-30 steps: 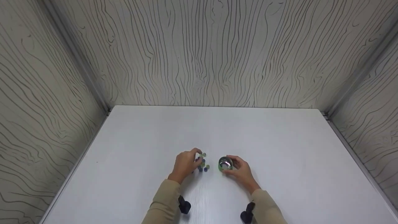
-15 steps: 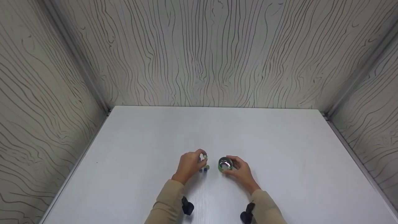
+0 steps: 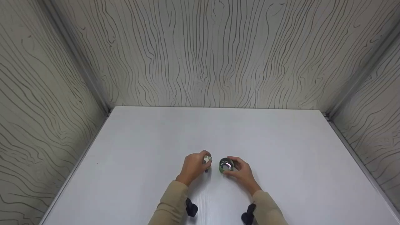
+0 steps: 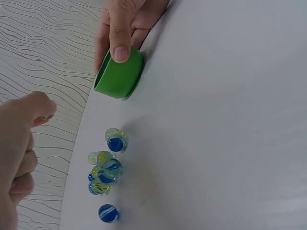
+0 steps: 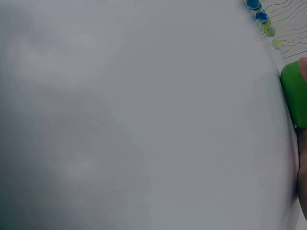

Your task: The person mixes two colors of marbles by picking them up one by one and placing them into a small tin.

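My right hand [image 3: 244,174] holds a small round cup [image 3: 226,164], green outside with a shiny metal inside, resting on the table. In the left wrist view the green cup [image 4: 120,76] leans sideways in the picture, with the right thumb on its wall. Left of the cup, my left hand [image 3: 192,166] hovers over the marbles with thumb and index finger brought together. A sliver of a glassy marble [image 4: 49,116] shows at their tips, mostly hidden. Several blue and yellow-green glass marbles [image 4: 103,172] lie in a loose cluster; in the head view the hand largely covers them.
A white table [image 3: 150,134] carries everything. Wood-grain panels [image 3: 200,53] enclose it at the back and both sides. One blue-striped marble [image 4: 108,213] lies a little apart from the cluster.
My left hand has shifted right, over the marbles and closer to the cup, its thumb and index finger coming together. The right hand and the cup have stayed in place.
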